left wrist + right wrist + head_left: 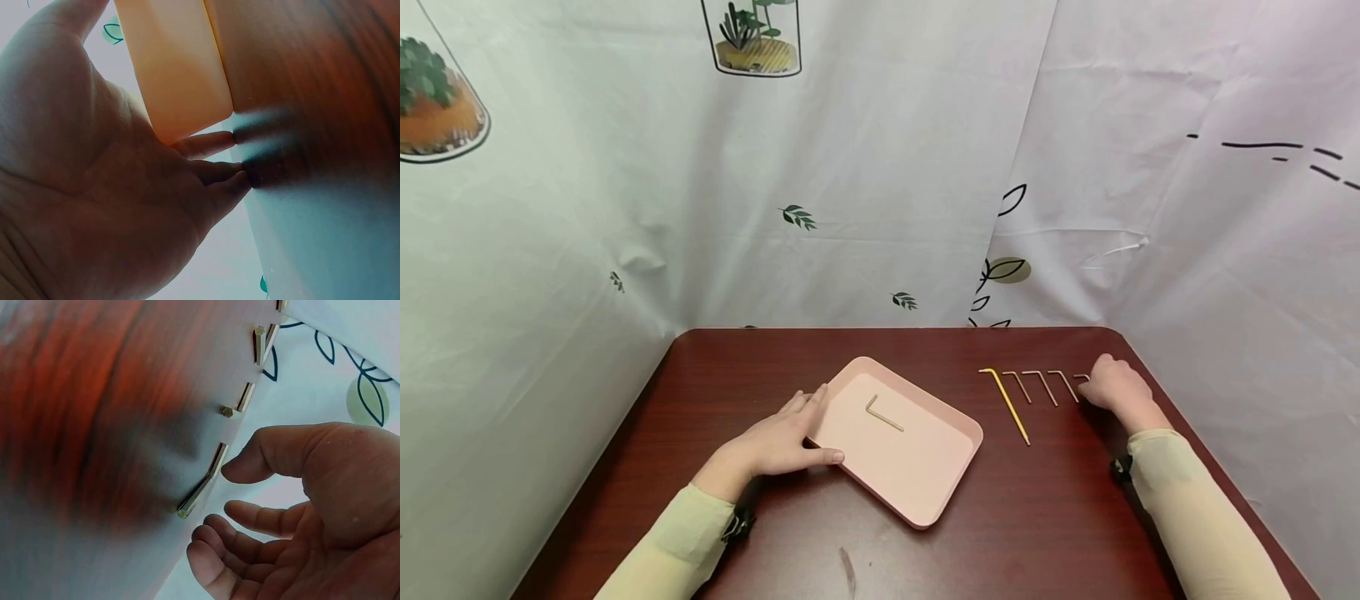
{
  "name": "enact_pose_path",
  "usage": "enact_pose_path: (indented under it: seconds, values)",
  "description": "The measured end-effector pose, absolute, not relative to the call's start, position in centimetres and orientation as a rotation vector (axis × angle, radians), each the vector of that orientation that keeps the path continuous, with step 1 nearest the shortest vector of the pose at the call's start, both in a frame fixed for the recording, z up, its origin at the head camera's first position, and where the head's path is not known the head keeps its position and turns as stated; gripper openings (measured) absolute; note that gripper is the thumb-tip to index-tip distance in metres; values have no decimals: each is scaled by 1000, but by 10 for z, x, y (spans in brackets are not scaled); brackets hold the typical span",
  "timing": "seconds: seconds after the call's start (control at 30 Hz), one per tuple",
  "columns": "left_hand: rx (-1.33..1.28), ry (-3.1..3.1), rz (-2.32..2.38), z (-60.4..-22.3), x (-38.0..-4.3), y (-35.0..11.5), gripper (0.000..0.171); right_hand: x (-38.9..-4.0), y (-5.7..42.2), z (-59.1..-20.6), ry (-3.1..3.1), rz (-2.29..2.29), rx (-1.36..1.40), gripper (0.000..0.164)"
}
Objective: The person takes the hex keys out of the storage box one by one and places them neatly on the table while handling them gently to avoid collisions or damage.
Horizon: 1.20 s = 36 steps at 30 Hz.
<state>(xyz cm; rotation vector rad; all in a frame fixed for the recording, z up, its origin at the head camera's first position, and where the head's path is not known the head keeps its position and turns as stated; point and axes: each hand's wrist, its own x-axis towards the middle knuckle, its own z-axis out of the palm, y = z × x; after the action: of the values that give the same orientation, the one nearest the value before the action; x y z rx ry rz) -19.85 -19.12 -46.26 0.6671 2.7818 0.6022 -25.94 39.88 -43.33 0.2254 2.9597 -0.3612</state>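
Observation:
A pink tray (917,487) lies askew on the table, with one L-shaped hex key (887,419) inside it. My left hand (778,437) spans the tray's left corner, thumb along the near rim and straight fingers beside the left side. In the left wrist view its fingertips (244,178) reach the tabletop. My right hand (1116,387) is low over the rightmost hex key (205,481). Thumb and forefinger are apart beside that key in the right wrist view, holding nothing. Left of it lie several more hex keys (1063,386) and a longer yellow one (1009,406).
The dark red wooden table (1000,533) has rounded far corners. A white printed cloth (850,167) hangs behind it and along both sides. A small dark mark (847,571) shows near the front.

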Motion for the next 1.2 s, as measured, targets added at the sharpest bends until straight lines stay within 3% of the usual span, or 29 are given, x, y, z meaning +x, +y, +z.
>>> enact_pose_path:
  seconds: [0.2,0.67,1.2]
  values:
    - [661,2777,607,-463,-198,-191,128,-258,395,-436,2986,-368,223,65]
    - [655,2781,599,-462,-198,-190,128,-256,383,-438,3044,-381,180,72]
    - [681,2781,590,-462,-199,-191,128,-257,368,-441,3098,-431,119,64]
